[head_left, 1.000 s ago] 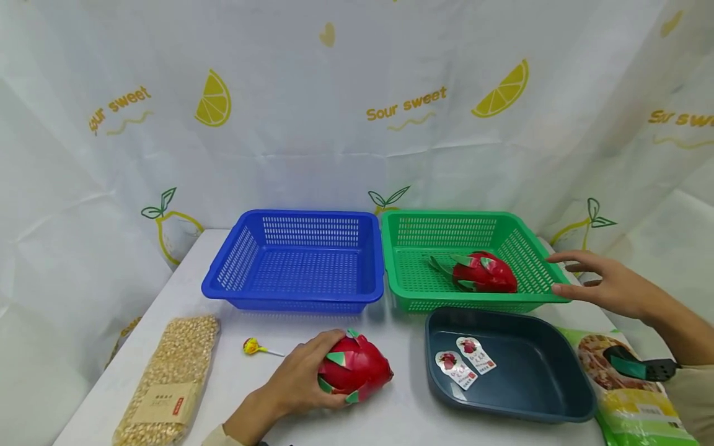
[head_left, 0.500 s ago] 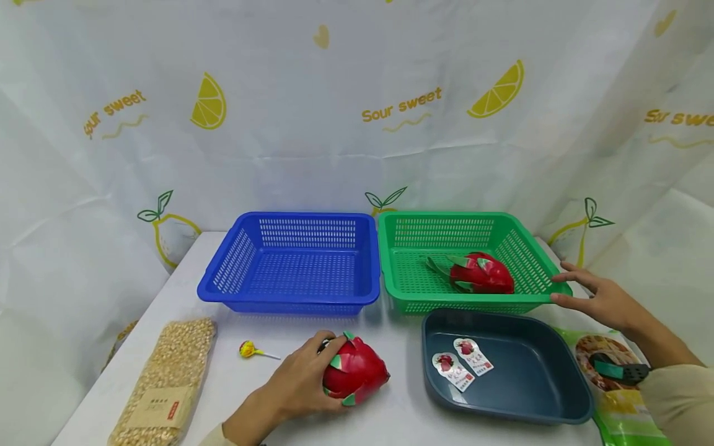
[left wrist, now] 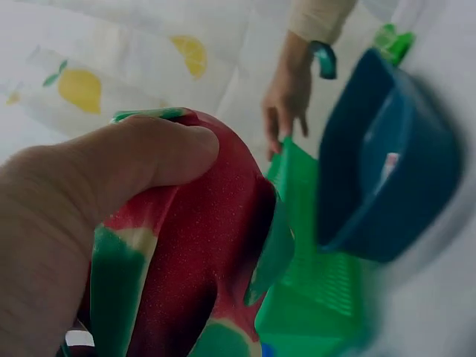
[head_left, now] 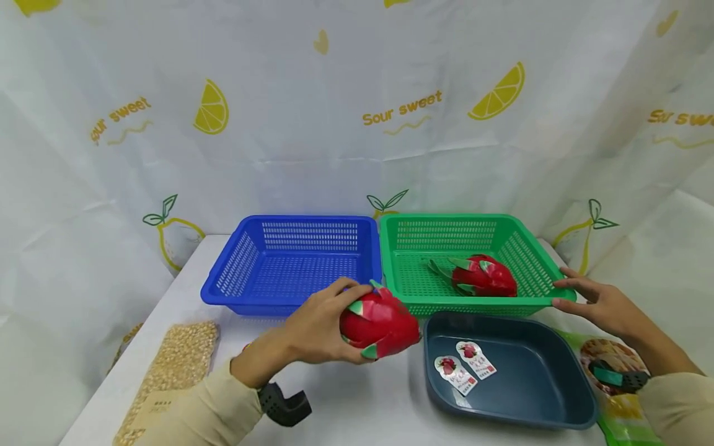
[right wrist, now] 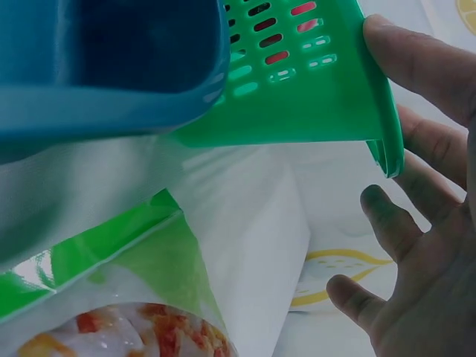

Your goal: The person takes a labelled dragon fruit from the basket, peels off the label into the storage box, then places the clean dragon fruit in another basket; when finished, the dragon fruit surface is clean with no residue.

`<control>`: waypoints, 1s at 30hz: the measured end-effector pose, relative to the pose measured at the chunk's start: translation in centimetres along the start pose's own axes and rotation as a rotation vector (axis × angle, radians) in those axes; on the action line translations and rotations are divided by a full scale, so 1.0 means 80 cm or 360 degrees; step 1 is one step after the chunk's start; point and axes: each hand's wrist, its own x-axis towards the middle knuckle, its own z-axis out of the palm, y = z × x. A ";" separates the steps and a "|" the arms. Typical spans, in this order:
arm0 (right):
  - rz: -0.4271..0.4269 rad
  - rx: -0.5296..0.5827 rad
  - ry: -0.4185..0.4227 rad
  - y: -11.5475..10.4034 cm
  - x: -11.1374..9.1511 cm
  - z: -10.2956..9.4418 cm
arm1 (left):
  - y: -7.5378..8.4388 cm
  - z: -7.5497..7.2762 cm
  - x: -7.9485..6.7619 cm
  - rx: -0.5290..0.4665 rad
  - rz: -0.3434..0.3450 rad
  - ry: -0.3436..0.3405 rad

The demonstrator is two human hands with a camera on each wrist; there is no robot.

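My left hand [head_left: 320, 322] grips a red dragon fruit [head_left: 385, 325] with green-tipped scales, raised off the table in front of the two baskets. Up close in the left wrist view, the thumb lies across the glossy dragon fruit [left wrist: 201, 245]. Another dragon fruit [head_left: 488, 275] lies on its side inside the green basket [head_left: 474, 301]. My right hand [head_left: 608, 306] holds that basket's front right corner, thumb and forefinger at the rim. In the right wrist view the other fingers [right wrist: 387, 216] are spread apart, off the rim.
Left of the green basket stands a blue basket [head_left: 290, 272]. A dark blue tray [head_left: 519, 371] holds two dragon-fruit labels [head_left: 454, 375]. A bag of corn kernels [head_left: 178, 359] lies at left, and a green food packet [head_left: 630, 409] at right, partly under my right forearm.
My left hand has lifted the dragon fruit from the table, up and to the right. My right hand has come down onto the green basket's corner. The left forearm now covers most of the lollipop.
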 end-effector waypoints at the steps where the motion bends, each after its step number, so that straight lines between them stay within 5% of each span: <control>1: 0.0004 -0.0001 -0.0007 0.001 0.001 -0.001 | 0.005 -0.008 0.013 0.0005 0.0027 0.0002; 7: 0.0024 -0.0023 -0.0045 0.005 0.003 -0.003 | 0.020 -0.045 0.103 -0.0004 0.0097 -0.0109; 14: -0.0021 -0.0047 -0.0077 0.007 0.007 -0.002 | -0.001 -0.054 0.199 -0.0027 0.0100 -0.0524; 23: 0.0007 -0.0027 -0.0099 0.008 0.003 0.000 | -0.040 -0.006 0.276 0.0161 0.0140 -0.0875; 30: 0.0003 0.0029 -0.0103 0.008 0.008 0.002 | -0.064 0.039 0.290 0.0361 0.0093 -0.1054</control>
